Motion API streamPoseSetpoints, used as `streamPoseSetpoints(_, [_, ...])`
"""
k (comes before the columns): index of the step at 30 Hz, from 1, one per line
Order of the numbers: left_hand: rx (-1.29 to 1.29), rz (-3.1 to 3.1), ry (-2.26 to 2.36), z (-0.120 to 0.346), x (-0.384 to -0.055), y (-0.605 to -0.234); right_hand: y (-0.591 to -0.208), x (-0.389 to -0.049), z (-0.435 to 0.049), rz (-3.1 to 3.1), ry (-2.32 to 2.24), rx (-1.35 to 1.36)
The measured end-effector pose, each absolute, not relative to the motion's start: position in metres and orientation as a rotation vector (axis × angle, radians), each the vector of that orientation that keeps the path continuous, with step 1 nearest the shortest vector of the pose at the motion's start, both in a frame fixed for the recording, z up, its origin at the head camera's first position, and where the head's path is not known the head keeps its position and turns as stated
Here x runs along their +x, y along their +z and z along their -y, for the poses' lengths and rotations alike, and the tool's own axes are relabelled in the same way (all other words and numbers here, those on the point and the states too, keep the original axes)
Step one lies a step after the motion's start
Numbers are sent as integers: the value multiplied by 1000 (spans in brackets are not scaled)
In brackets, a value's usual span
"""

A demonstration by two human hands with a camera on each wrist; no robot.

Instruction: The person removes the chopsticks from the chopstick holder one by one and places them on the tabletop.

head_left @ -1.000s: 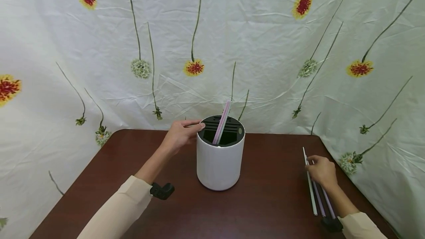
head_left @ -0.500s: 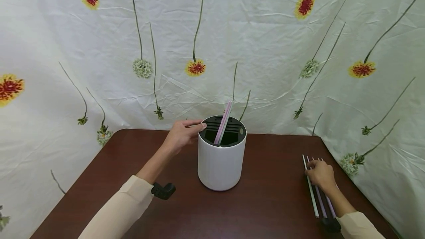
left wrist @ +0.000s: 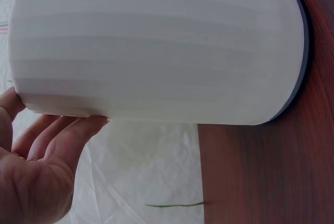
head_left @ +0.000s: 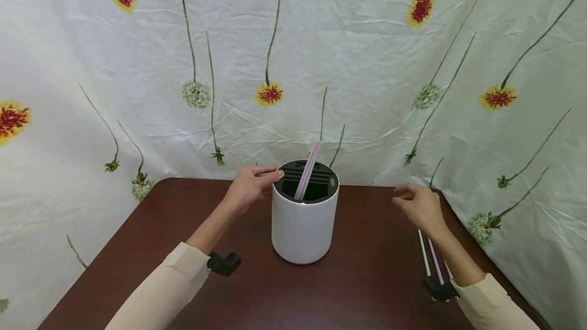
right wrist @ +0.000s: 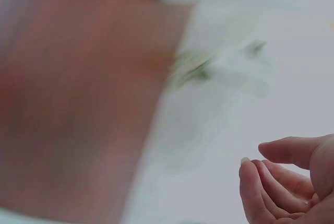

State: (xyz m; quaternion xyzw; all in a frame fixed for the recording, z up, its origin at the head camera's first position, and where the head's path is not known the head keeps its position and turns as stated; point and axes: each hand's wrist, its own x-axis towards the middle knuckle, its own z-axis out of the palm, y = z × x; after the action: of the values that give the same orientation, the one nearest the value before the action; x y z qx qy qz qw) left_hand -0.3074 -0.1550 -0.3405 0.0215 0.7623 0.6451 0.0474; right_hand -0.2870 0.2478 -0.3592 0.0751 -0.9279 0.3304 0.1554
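Observation:
A white cylindrical container (head_left: 302, 233) with a black slotted top stands upright mid-table. Thin pink-purple and whitish sticks (head_left: 308, 172) lean out of its opening. My left hand (head_left: 249, 187) touches the container's upper left side; in the left wrist view the thumb is at the rim and the fingertips (left wrist: 94, 125) rest against the wall. Raised over the right part of the table, my right hand (head_left: 419, 209) has loosely bent fingers (right wrist: 250, 187), the thumb apart from them, and nothing shows between. Beneath its wrist lie several similar sticks (head_left: 435, 261), partly hidden by the arm.
The brown wooden table (head_left: 362, 269) ends at the back near a white cloth (head_left: 367, 55) printed with flowers. This cloth also hangs along both sides. A black wrist camera (head_left: 440, 289) covers the near ends of the sticks on the right.
My right hand has risen off the sticks on the table and moved back and slightly left. The left hand and the container have stayed in place.

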Motion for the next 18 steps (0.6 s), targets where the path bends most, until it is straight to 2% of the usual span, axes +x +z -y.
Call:
streamPoseSetpoints(4, [61, -2320, 1966, 155, -308, -340, -321, -282, -197, 2586, 1143, 328])
streamPoseSetpoints(8, [53, -2325, 1962, 156, -308, -340, -299, -281, -156, 2512, 1360, 417])
streamPoseSetpoints(18, [53, -2338, 1942, 155, -307, -339, -298, -286, -101, 2450, 1641, 494])
